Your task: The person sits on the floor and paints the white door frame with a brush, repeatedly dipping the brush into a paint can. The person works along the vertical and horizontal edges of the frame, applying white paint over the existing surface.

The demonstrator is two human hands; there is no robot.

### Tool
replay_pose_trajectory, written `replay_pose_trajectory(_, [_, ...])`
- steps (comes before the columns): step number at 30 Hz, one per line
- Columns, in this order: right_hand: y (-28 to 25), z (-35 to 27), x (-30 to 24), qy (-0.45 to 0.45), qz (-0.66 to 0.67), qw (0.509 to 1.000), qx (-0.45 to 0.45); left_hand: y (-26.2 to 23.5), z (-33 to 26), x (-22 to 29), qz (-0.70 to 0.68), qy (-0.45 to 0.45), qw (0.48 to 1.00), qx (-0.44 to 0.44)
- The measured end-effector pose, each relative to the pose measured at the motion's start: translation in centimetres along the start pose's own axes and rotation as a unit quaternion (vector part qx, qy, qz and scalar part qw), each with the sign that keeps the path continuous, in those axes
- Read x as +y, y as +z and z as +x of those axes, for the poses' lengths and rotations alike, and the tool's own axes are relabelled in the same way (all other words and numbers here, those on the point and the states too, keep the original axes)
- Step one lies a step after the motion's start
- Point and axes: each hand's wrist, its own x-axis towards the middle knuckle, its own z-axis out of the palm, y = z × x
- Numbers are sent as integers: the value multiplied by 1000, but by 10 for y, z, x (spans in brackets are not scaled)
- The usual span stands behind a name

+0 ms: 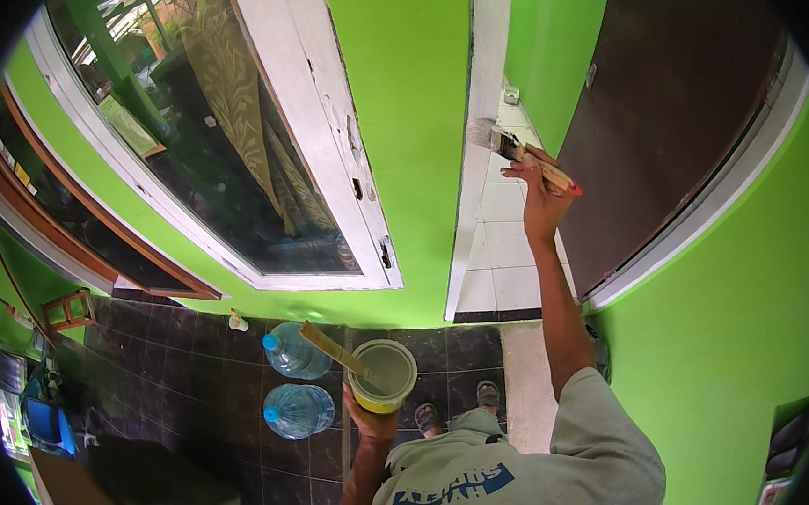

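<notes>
My right hand (542, 189) is raised high and grips a paintbrush (517, 151) with a wooden, red-tipped handle. Its bristles rest against the white door frame post (480, 89) beside the green wall (405, 112). My left hand (366, 421) holds a yellow paint can (383, 375) from below at chest height. A flat wooden stir stick (334, 349) leans out of the can toward the left. The can holds pale greyish paint.
A dark brown door (667, 121) stands open to the right of the post. A white-framed window (271, 149) is on the left. Two large blue-capped water bottles (297, 381) lie on the dark tiled floor, near a small wooden stool (67, 309).
</notes>
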Motion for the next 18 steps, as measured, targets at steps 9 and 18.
replay_pose_trajectory(9, [9,-19,-16,-38,-45,997,53,8,3,1,16,12,999,31])
replay_pose_trajectory(18, [5,-12,-1,-40,-23,998,42,8,-1,5,3,5,1000,5])
